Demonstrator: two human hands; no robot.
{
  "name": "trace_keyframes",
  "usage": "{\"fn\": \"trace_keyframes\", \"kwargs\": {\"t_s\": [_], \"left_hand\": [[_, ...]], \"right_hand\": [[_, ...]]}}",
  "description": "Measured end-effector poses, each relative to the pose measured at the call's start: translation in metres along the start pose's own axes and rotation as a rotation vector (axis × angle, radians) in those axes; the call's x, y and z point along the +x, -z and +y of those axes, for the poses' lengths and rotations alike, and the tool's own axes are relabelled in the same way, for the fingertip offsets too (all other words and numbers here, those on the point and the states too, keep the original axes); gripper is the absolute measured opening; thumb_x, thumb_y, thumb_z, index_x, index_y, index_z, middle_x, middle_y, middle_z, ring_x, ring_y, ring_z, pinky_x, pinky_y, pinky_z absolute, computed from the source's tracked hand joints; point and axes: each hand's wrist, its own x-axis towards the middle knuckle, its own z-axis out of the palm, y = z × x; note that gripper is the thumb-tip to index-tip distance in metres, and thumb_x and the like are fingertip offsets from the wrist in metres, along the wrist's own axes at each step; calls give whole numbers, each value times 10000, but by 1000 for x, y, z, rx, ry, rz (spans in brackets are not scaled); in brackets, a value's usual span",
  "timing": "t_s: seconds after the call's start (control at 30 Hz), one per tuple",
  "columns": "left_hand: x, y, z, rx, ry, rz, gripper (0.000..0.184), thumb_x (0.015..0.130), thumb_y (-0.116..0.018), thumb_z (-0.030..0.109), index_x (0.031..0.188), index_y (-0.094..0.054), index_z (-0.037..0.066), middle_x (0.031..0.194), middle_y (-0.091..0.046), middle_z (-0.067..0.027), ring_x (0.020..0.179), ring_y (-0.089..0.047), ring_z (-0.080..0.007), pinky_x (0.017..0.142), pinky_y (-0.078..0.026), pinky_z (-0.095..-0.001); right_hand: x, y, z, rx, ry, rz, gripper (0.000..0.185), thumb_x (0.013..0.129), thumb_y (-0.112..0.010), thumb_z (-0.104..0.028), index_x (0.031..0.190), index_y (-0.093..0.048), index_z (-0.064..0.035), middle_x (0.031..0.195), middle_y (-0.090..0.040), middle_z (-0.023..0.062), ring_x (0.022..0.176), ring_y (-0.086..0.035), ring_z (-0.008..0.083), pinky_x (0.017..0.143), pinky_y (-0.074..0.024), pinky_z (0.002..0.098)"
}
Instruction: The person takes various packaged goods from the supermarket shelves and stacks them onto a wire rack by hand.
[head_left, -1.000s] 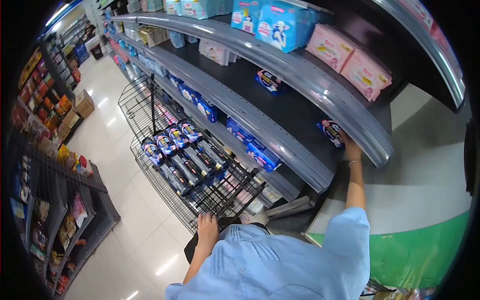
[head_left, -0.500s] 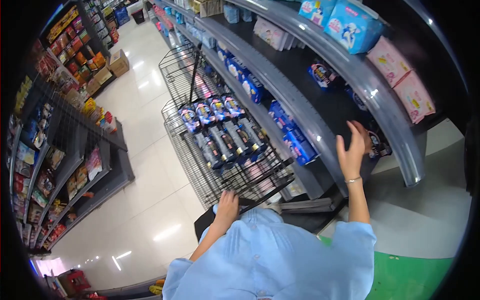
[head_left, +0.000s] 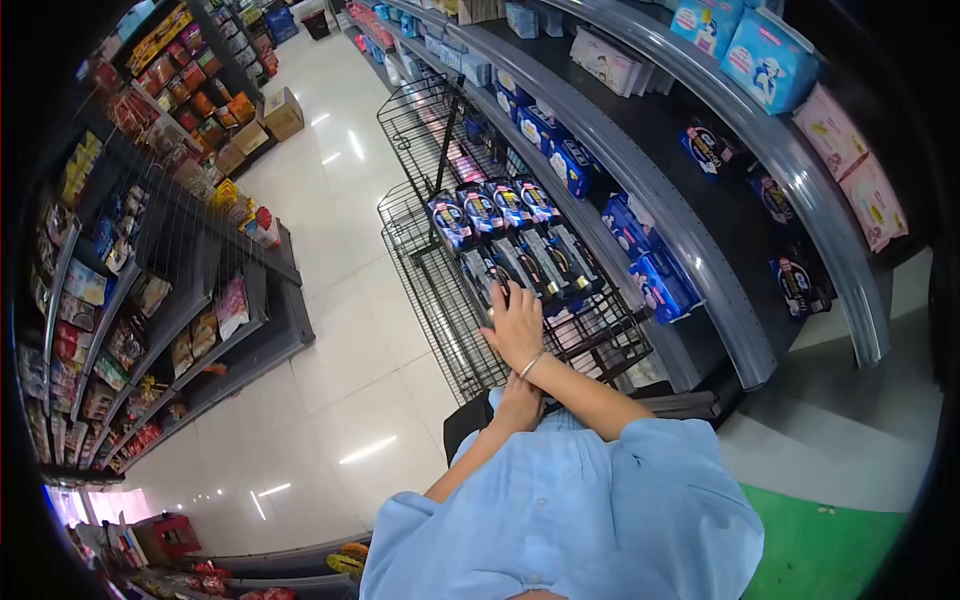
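Observation:
My right hand (head_left: 517, 328) reaches across in front of me over a black wire shopping cart (head_left: 412, 318). Its fingers are stretched out and apart, at the near end of a row of dark packs (head_left: 515, 262) in the cart; whether they touch is unclear. Behind that row stand several blue-and-black sanitary pad packs (head_left: 483, 207) with round printed fronts. My left hand (head_left: 520, 402) is at the near edge of the cart, below my right wrist, which covers its fingers. A bracelet (head_left: 532, 364) circles my right wrist.
On the right, a curved dark shelf (head_left: 640, 130) carries similar dark packs (head_left: 798, 285), blue packs (head_left: 665, 287) and pink packs (head_left: 874, 205). Snack shelves (head_left: 215, 320) line the left side of the tiled aisle. A cardboard box (head_left: 283, 115) sits farther up.
My right hand has come from the shelf on the right to the packs in the cart, crossing over my left hand. The view has shifted, so the cart appears farther right.

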Motion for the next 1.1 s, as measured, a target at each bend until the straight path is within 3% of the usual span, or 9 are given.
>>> {"fn": "trace_keyframes", "kwargs": {"t_s": [0.23,0.3,0.43,0.57,0.7,0.77,0.8,0.9,1.1], "left_hand": [[-2,18,-3,0,-88,-39,517,744,-664,140,1200,-511,-50,1273,-464,-218,1270,-387,-375,1119,-238,-522],[-5,15,-1,49,-90,-15,513,744,-664,148,1194,-513,-46,1248,-476,-217,1253,-403,-369,1110,-240,-538],[0,21,2,60,-105,-62,476,747,-648,135,1170,-521,-43,1231,-482,-220,1221,-426,-364,1099,-252,-548],[-3,16,-2,96,-109,-60,448,746,-637,116,1152,-526,-38,1219,-491,-204,1207,-441,-352,1093,-267,-551],[-1,23,5,80,-87,-49,458,742,-647,115,1156,-525,-38,1212,-498,-187,1201,-445,-345,1099,-268,-536],[0,20,6,83,-83,-28,453,742,-644,110,1152,-527,-42,1206,-499,-186,1199,-447,-340,1103,-264,-533],[0,20,7,84,-71,-26,449,742,-642,108,1149,-528,-43,1204,-499,-186,1198,-448,-340,1104,-262,-533],[1,19,10,76,-43,-8,427,745,-635,98,1134,-531,-43,1192,-501,-185,1193,-451,-337,1107,-256,-532],[2,20,14,84,-7,16,402,750,-621,89,1124,-534,-32,1186,-505,-167,1187,-459,-320,1109,-260,-516]], "right_hand": [[16,-14,8,45,-63,-40,869,650,-787,-365,1308,-388,40,843,-579,111,821,-558,266,754,-413,384],[19,-16,15,79,-55,-51,684,746,-715,-308,1274,-437,25,887,-597,145,868,-564,293,790,-434,409],[10,65,23,438,-128,76,567,740,-713,-245,1236,-515,-58,1019,-618,156,950,-563,336,852,-453,424],[-4,170,77,935,-168,162,486,760,-747,-198,1196,-585,-55,1228,-584,135,1112,-570,242,979,-427,351],[-21,253,169,649,-263,399,485,760,-757,-150,1209,-597,-56,1199,-617,85,1121,-560,192,981,-416,327],[-32,272,219,864,-568,446,547,741,-785,-191,1233,-589,-53,1202,-604,110,1106,-556,193,983,-404,322],[-35,271,245,648,-626,571,603,729,-798,-229,1254,-573,-38,1184,-606,127,1100,-556,209,994,-392,325],[-32,270,312,502,-661,506,630,751,-790,-242,1280,-536,-14,1208,-593,122,1102,-550,180,965,-402,285],[-5,252,351,-266,-526,221,622,735,-759,-311,1238,-547,-14,1154,-610,194,1096,-569,332,960,-430,386]]}}
